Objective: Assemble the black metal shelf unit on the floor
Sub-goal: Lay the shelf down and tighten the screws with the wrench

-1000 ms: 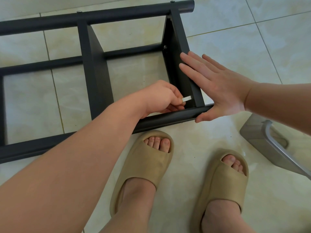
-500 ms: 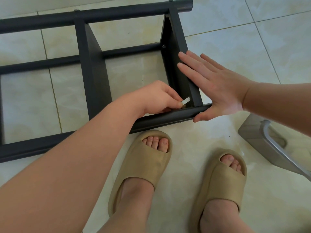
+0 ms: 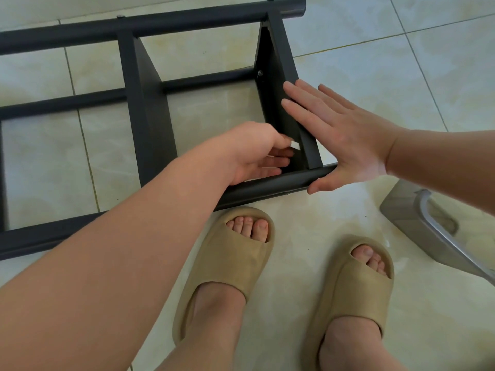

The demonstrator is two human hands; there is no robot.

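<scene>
Black shelf unit (image 3: 146,108) lies on tiled floor (image 3: 375,76), rails and panels joined. Left grip (image 3: 257,153) pinches small white piece (image 3: 295,145) inside near corner of end panel (image 3: 280,46). Right grip (image 3: 340,140), fingers straight, presses panel's outer face. Corner fastening seemingly remains.

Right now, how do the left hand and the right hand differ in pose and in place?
The left hand curls its fingers and pinches a small white piece; the right hand is flat with straight fingers. The left hand is inside the shelf frame; the right hand rests against the end panel from outside. Both work at that panel.
</scene>
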